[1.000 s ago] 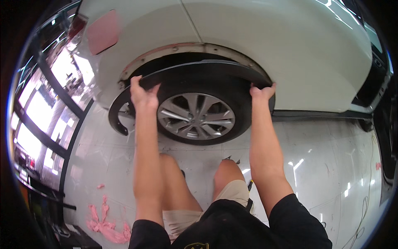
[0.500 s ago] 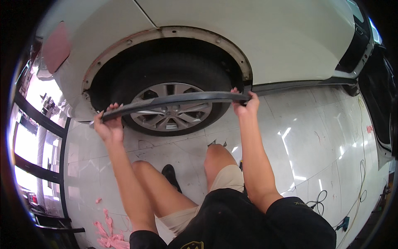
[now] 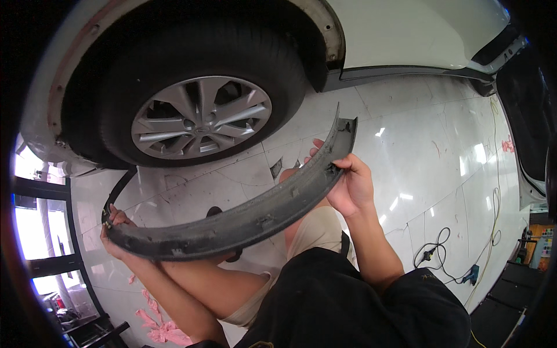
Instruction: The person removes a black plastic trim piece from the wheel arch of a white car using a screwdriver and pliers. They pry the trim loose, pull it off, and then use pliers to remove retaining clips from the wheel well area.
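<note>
A long curved wheel arch trim (image 3: 232,225), dark grey and dusty, is held between my two hands, its clip-studded inner face turned up. My left hand (image 3: 118,232) grips it near the left end. Toward the right end my right hand (image 3: 354,182) is closed round it, thumb on the inner face and fingers behind. Beyond the trim stands the car's wheel, with a black tire (image 3: 284,75) and a silver alloy rim (image 3: 200,119). Above it, the bare wheel arch edge (image 3: 328,29) shows bolt holes.
White car bodywork (image 3: 406,35) and a dark sill (image 3: 418,71) run to the right, toward an open door (image 3: 525,127). Pink scraps (image 3: 162,325) lie on the tiled floor (image 3: 394,145) at left. A black cable (image 3: 432,255) and a teal tool (image 3: 473,274) lie at right.
The trim has come away from the front of the wheel toward my body and rolled so its inner face shows. Both hands have kept hold. The view has shifted closer to the wheel.
</note>
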A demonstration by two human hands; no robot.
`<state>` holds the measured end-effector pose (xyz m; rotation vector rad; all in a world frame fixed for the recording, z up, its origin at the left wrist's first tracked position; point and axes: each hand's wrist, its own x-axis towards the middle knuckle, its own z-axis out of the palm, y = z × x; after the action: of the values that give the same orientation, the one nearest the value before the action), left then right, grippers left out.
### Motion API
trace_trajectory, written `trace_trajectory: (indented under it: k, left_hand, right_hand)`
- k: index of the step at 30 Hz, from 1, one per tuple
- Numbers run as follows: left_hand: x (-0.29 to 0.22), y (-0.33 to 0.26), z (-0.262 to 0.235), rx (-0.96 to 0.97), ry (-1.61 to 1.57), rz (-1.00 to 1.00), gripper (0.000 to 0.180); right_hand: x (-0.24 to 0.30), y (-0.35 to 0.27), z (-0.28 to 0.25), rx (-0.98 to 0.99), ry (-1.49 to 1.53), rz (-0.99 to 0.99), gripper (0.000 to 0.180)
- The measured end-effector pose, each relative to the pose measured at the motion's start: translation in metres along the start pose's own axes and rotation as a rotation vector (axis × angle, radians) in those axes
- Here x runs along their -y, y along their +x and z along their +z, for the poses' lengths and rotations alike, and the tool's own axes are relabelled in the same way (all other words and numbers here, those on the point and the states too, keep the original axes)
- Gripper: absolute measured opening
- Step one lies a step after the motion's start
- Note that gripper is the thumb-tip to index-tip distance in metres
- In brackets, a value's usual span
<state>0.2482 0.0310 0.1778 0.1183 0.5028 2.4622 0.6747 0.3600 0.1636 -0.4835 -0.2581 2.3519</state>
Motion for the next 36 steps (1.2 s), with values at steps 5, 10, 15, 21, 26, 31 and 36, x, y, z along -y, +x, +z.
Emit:
trace_trajectory:
  k: [5, 10, 15, 21, 26, 31, 36]
  left_hand:
    - [-0.001, -0.018, 0.009, -0.036, -0.081, 0.003, 0.074]
    - [-0.003, -0.038, 0.014, -0.031, -0.101, -0.081, 0.075]
    - [-0.008, -0.049, 0.009, -0.067, -0.08, -0.151, 0.073]
    - [-0.002, -0.05, 0.013, -0.209, 0.052, -0.184, 0.068]
    - [0.0, -0.061, -0.013, -0.287, 0.29, -0.167, 0.066]
    - [0.006, -0.079, -0.027, -0.435, 0.43, -0.072, 0.065]
    - [0.048, -0.098, -0.044, -0.659, 0.542, 0.069, 0.051]
  right_hand:
    - [-0.001, 0.0, 0.009, 0.095, -0.032, -0.014, 0.065]
    - [-0.003, 0.006, 0.018, 0.151, 0.016, -0.006, 0.07]
    - [-0.003, 0.008, 0.021, 0.178, -0.036, -0.013, 0.076]
    - [0.003, 0.019, 0.018, 0.119, 0.001, -0.002, 0.078]
    - [0.011, 0.028, 0.008, 0.148, 0.02, 0.033, 0.072]
    - [0.008, 0.025, 0.01, 0.056, -0.047, 0.042, 0.073]
    - [0.013, 0.048, -0.018, -0.032, -0.109, 0.091, 0.058]
